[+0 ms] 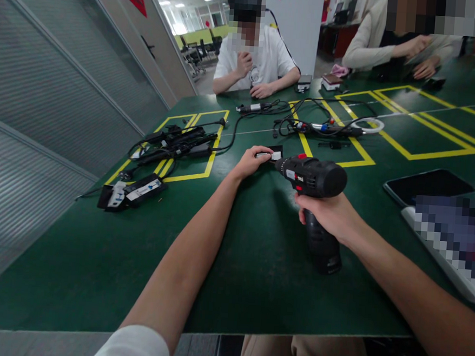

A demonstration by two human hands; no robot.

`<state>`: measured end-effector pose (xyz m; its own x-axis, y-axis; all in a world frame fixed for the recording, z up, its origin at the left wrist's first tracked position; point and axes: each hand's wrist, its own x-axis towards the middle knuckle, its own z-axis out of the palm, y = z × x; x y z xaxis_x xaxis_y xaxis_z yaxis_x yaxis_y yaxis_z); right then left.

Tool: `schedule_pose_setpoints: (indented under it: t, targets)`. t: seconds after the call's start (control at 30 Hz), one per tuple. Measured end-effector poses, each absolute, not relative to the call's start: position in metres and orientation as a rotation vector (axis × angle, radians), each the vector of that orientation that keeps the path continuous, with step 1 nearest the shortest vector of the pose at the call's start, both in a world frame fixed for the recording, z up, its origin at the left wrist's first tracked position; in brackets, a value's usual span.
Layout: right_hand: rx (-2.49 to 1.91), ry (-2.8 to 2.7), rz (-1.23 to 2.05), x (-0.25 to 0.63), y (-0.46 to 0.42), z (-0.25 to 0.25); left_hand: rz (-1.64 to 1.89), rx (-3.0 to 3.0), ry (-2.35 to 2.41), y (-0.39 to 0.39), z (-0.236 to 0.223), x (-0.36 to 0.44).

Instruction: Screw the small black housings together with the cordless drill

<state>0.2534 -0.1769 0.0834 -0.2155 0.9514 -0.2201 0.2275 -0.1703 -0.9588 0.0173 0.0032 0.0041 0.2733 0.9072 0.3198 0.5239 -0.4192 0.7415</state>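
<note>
A black cordless drill (pixel 313 176) with red accents is gripped in my right hand (pixel 327 211), fingers wrapped round its handle. Its chuck points away from me and to the left, towards a small flat black piece (pixel 278 149) with a white label. My left hand (pixel 252 161) grips the near left side of that piece on the green table. From this angle I cannot tell whether the drill's bit touches it.
Black adapters and cables (pixel 178 144) lie in a heap to the left, with labelled black parts (pixel 139 190) nearer. An electric screwdriver (pixel 320 128) with coiled cable is beyond the drill. Tablets (pixel 428 186) lie right. A person (pixel 256 60) sits opposite; another sits at the far right.
</note>
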Motion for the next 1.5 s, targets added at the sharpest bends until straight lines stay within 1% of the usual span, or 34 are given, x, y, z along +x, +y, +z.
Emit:
schedule_pose_setpoints:
  t: [1.5]
  targets:
    - [-1.365, -1.445, 1.447, 0.2536, -0.1755, 0.0823, 1.014, 2.066, 1.276, 0.0059, 0.0015, 0.0151]
